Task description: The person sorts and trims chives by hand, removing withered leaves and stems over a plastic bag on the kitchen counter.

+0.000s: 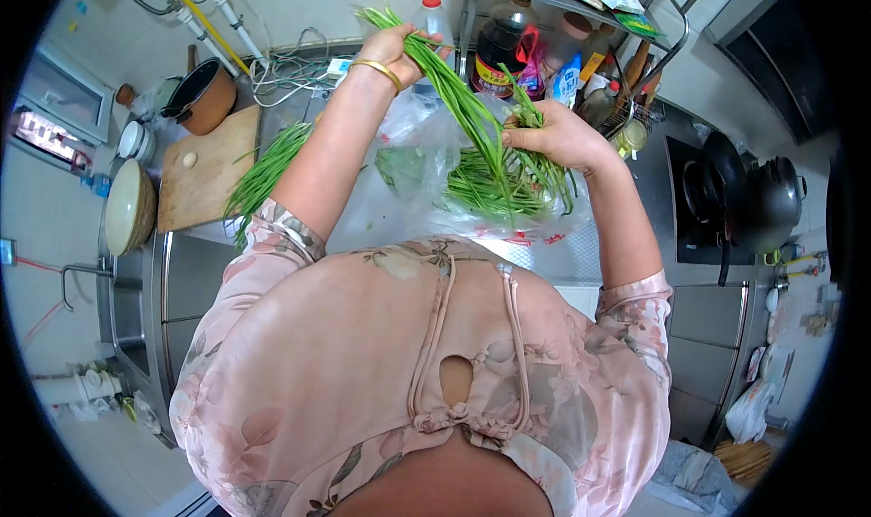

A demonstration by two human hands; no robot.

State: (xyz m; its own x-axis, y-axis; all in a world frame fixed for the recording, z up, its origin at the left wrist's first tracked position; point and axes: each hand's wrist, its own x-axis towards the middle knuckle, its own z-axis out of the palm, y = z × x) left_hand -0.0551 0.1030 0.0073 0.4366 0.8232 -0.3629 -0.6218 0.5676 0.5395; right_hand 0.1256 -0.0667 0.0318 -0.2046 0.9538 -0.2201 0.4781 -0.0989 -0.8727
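Note:
A bunch of long green chives (pixel 464 104) is stretched between my two hands over the counter. My left hand (pixel 390 53), with a gold bangle at the wrist, is closed around one end, up near the back wall. At the other end, my right hand (pixel 555 138) pinches the chives, some of which hang below the fingers. Under them a pile of chives (pixel 481 186) lies on a clear plastic bag (pixel 422 134). Another bunch, loose chives (pixel 269 170), rests beside my left forearm, partly hidden by it.
On the left are a wooden cutting board (pixel 204 186) with a small round pale item, a brown pot (pixel 207 100) and a large bowl (pixel 130 207). Bottles, including a dark sauce jug (pixel 501 45), stand under the rack. A stove (pixel 694 199) with a wok is at the right.

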